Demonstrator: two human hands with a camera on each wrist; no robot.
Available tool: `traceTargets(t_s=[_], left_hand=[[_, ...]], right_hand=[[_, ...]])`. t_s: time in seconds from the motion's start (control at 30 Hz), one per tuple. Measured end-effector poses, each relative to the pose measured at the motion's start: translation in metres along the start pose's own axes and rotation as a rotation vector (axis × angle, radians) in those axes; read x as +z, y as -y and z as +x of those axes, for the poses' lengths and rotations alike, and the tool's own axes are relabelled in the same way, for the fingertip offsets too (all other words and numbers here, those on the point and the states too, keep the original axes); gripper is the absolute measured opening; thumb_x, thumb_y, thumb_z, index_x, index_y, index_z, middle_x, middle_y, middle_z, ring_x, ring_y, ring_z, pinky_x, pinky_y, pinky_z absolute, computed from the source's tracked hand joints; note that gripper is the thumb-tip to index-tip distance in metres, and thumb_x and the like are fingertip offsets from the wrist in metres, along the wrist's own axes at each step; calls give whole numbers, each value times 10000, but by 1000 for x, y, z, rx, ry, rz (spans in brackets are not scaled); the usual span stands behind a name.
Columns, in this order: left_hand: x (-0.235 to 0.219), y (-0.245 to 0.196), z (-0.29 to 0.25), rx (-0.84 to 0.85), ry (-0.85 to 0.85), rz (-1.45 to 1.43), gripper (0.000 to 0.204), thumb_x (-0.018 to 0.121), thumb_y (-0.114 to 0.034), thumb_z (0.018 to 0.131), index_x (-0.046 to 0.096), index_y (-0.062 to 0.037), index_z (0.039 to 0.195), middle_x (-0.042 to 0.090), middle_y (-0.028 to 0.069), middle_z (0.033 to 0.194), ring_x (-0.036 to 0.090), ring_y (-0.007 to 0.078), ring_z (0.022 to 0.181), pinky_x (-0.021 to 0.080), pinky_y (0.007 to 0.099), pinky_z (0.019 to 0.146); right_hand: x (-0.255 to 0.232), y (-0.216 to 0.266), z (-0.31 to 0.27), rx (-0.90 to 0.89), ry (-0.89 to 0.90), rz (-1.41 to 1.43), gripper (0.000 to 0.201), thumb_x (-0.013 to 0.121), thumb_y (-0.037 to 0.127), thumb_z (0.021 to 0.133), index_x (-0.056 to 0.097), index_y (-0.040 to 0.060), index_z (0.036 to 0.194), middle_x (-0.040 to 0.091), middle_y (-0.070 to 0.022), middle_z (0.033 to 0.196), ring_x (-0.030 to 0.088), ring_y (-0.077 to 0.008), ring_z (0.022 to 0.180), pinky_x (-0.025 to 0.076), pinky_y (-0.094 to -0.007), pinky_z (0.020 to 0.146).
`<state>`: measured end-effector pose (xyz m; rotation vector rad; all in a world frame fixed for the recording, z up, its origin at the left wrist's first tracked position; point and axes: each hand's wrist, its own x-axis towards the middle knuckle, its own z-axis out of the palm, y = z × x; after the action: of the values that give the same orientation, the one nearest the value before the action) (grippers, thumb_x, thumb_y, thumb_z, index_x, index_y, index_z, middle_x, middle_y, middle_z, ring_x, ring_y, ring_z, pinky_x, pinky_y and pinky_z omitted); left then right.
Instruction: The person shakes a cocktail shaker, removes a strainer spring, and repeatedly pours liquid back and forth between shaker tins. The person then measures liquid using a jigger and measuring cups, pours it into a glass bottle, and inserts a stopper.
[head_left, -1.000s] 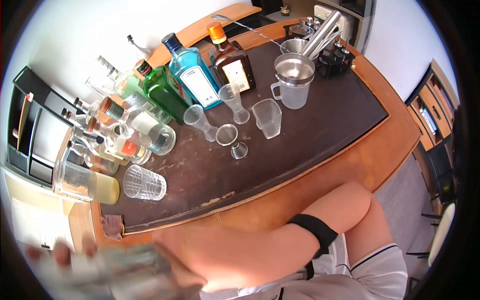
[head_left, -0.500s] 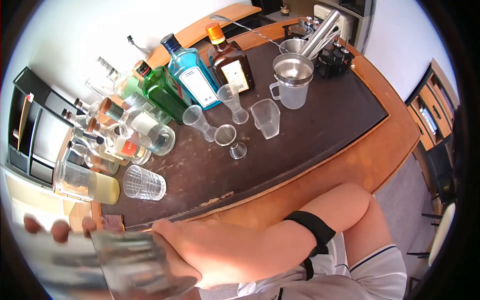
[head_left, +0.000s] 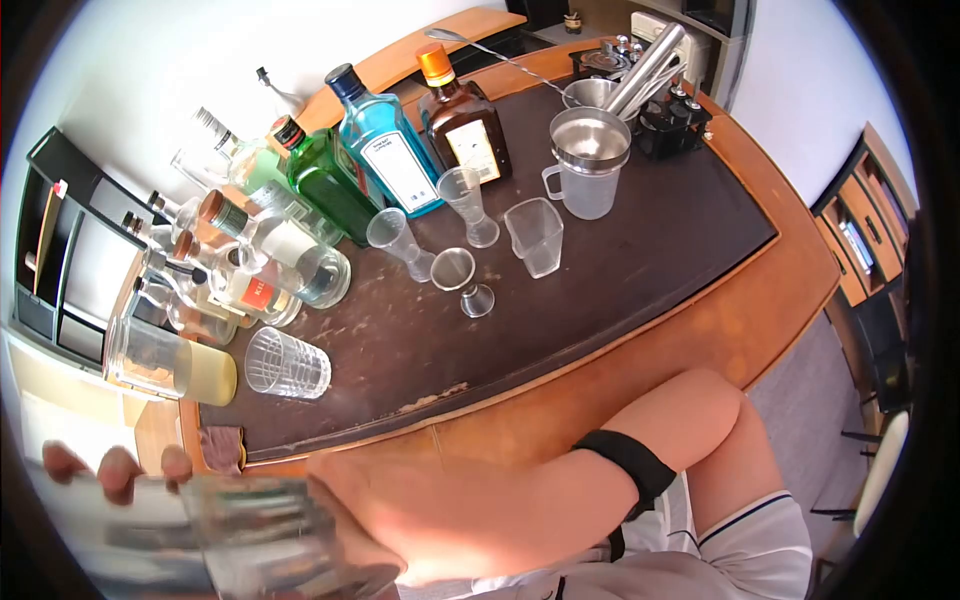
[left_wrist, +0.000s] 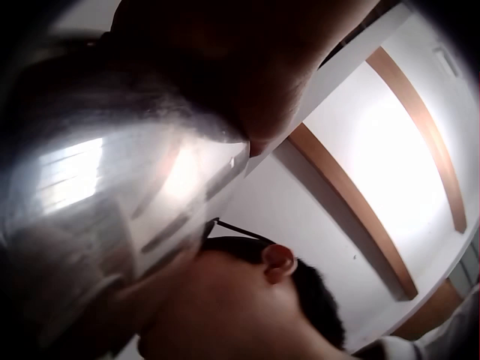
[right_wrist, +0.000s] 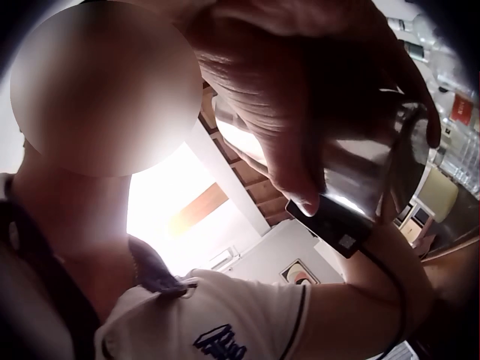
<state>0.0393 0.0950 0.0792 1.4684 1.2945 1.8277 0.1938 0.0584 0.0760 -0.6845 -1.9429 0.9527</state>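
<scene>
The right-hand grip [right_wrist: 281, 94] is bent round a polished metal shaker [right_wrist: 352, 161], its fingers parted only by the width of the metal body; the left-hand grip [left_wrist: 240, 60], dark in its own view, also clasps the shaker, though its full hold is hard to make out. In the head view the shaker is blurred at the near left, raised close to the person and in front of the desk's brown border [head_left: 560, 380], with three fingertips [head_left: 118, 475] showing over its left part. Just beyond, at the near left corner of the desk, lies a folded cloth [head_left: 222, 448], and farther in stand a cut-glass tumbler [head_left: 288, 363] and a jar of pale yellow liquid [head_left: 205, 372], side by side. The right forearm, with its black strap [head_left: 628, 465], crosses before the near edge. Toward the middle, a metal double jigger [head_left: 460, 272], two clear hourglass measures [head_left: 400, 243] and an angular clear cup [head_left: 535, 237] make a loose cluster. Bottles [head_left: 325, 180] line the left and far sides; a frosted jug [head_left: 588, 192] stands far right. A broad stretch of dark desktop [head_left: 680, 235] runs between the angular cup and the right edge.
</scene>
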Motion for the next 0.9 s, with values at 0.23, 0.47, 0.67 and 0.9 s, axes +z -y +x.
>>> traceTargets(t_s=[0.23, 0.47, 0.67, 0.9], left_hand=[[2, 5, -2, -18, -14, 16, 899, 391, -679, 967, 201, -52, 1581, 257, 188, 1600, 428, 372, 1391, 354, 490, 1181], [5, 7, -3, -25, -25, 31, 901, 391, -681, 966, 199, -51, 1582, 253, 188, 1603, 425, 372, 1394, 353, 488, 1182], [10, 8, -4, -22, -31, 30, 902, 390, -682, 966, 197, -51, 1582, 249, 187, 1605, 423, 372, 1396, 352, 486, 1183], [14, 7, -9, -25, -36, 54, 904, 389, -683, 966, 195, -51, 1583, 245, 186, 1608, 421, 372, 1399, 351, 484, 1184]], right_hand=[[6, -4, -3, -226, -145, -159, 375, 728, 77, 785, 492, -58, 1042, 625, -197, 873, 672, -359, 847, 526, -425, 723], [20, -23, 2, -146, -37, -28, 692, 729, 3, 710, 393, -164, 1291, 630, -257, 968, 657, -421, 890, 539, -457, 725], [28, -7, 4, -190, -53, -188, 440, 692, 14, 751, 494, -104, 1127, 629, -252, 961, 652, -418, 911, 536, -455, 765], [2, -13, 1, -283, -116, 77, 390, 738, 82, 807, 475, -56, 1059, 635, -227, 911, 662, -395, 858, 520, -444, 692]])
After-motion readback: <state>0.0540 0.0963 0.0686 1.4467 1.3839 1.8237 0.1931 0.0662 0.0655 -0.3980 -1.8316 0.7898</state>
